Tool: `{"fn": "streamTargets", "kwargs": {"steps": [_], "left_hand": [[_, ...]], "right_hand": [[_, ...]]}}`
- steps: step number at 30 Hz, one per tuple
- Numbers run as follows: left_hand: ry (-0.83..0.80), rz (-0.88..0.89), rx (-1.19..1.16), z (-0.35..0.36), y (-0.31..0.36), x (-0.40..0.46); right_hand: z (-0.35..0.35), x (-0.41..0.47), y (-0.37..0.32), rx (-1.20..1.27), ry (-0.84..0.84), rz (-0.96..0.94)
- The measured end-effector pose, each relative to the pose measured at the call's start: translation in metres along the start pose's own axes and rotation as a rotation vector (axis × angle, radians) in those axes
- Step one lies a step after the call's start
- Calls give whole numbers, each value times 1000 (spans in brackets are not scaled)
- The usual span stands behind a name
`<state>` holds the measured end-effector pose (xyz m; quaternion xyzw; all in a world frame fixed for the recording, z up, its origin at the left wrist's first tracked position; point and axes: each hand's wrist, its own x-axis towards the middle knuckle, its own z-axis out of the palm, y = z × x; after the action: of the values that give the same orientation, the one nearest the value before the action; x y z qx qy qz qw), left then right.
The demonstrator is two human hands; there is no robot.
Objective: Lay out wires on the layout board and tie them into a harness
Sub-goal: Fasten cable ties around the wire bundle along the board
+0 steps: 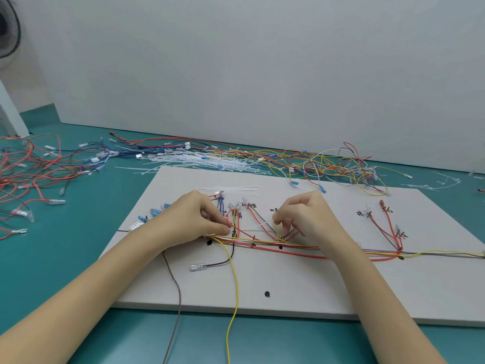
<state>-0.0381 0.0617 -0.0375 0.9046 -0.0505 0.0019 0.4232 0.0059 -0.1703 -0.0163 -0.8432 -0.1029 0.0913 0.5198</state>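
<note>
The layout board (301,282), a white slab, lies flat on the teal table (78,258), filling the view from centre out to 3 o'clock. Along its middle runs the wire bundle (262,244), red, yellow, white and dark strands lying side by side from 9 toward 3 o'clock, with branches climbing toward 12 o'clock to handwritten marks.

The left hand (194,219) rests on the board at the bundle's 9 o'clock end. Its fingers are curled, thumb and forefinger pinching a red wire (233,228) just above the trunk; the loop of that wire rises toward 12 o'clock from the fingertips.

The right hand (304,219) sits at 3 o'clock of the left, wrist lying across the bundle. Its fingers are bent downward, pinching a yellow wire (276,227) that drops from the fingertips into the trunk at 6 o'clock.

A long yellow lead (235,285) leaves the bundle beneath the left hand and runs off the board's near edge at 6 o'clock. Loose wires (328,164) and white cable ties (210,161) lie heaped beyond the board at 12 o'clock.
</note>
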Motion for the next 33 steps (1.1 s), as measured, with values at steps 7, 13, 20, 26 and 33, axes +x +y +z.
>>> {"fn": "streamTargets", "kwargs": {"steps": [7, 13, 20, 26, 33], "left_hand": [[51, -24, 2, -2, 1, -2], [71, 150, -10, -9, 8, -8], [-13, 217, 199, -1, 7, -11], [14, 280, 130, -1, 8, -11], [-10, 232, 33, 2, 9, -11]], "right_hand": [[7, -1, 1, 24, -20, 7], [11, -2, 1, -18, -39, -5], [13, -2, 1, -50, -53, 6], [13, -3, 0, -65, -60, 5], [13, -3, 0, -72, -61, 6]]}}
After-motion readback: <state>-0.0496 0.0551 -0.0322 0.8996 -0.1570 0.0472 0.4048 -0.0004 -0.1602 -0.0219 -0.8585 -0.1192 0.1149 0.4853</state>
